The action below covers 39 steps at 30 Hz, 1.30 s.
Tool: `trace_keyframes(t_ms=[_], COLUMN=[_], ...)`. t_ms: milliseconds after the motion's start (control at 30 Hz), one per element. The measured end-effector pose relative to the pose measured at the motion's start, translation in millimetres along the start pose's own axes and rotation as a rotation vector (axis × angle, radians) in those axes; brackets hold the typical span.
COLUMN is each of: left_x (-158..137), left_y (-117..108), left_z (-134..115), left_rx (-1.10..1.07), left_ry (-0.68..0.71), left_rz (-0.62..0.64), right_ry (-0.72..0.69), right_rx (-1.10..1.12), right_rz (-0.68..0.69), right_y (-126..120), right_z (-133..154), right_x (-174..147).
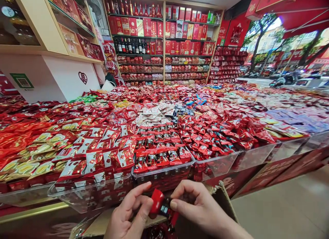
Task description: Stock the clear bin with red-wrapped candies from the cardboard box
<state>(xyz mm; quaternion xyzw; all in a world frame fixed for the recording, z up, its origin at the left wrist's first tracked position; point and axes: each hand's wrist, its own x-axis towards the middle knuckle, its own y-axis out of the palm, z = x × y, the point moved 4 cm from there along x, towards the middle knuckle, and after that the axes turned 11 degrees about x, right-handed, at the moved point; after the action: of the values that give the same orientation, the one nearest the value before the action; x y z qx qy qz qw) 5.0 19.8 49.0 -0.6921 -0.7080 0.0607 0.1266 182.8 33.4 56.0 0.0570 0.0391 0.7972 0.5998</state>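
Observation:
Above an open cardboard box [224, 198], a small red and black candy packet [164, 210] is held between my two hands. My right hand [196, 206] pinches its dark side with thumb and index finger. At the packet's red end, my left hand [132, 211] has its thumb and curled fingers closed, with the index finger reaching past it. More red and dark packets [159, 231] show inside the box, partly hidden by my hands. Just beyond, a clear plastic bin [164, 171] holds rows of similar red and black packets [156, 159].
Clear bins heaped with wrapped sweets stretch left, right and back. White and red packets [96, 160] lie left, twisted red sweets [210, 136] right. Shelves with bottles and red boxes [144, 26] line the back wall. Tiled floor [288, 201] lies at the right.

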Motion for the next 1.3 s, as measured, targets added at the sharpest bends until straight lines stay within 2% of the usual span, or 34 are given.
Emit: trace_keyframes(t_ms=[100,200,333,433,600,700,1033,1300], left_x=[10,23,33,31,23,22,24,26], left_y=[-23,-43,-50,-48,-43,-41,-41,-41], left_z=[12,33,54,56,51,50,52,57], left_rx=[0.144,0.239,0.226,0.214,0.176,0.2,0.334,0.444], left_ry=[-0.002,-0.013,-0.043,-0.022,0.03,0.051,0.056,0.098], left_rz=[-0.036,-0.11,-0.061,-0.053,-0.186,-0.207,-0.042,0.0], right_ry=[-0.094,-0.156,-0.045,0.018,0.054,0.038,-0.052,-0.152], right_rx=[0.014,-0.079,-0.229,-0.276,-0.437,-0.574,-0.869,-0.971], right_rz=[-0.061,-0.145,-0.194,-0.153,-0.106,-0.096,-0.03,0.002], right_y=[-22,-43,-49,-41,-31,-30,-29,-20], right_z=[30,53,54,47,44,45,42,56], right_x=[25,68,122,143,149,151,153,155])
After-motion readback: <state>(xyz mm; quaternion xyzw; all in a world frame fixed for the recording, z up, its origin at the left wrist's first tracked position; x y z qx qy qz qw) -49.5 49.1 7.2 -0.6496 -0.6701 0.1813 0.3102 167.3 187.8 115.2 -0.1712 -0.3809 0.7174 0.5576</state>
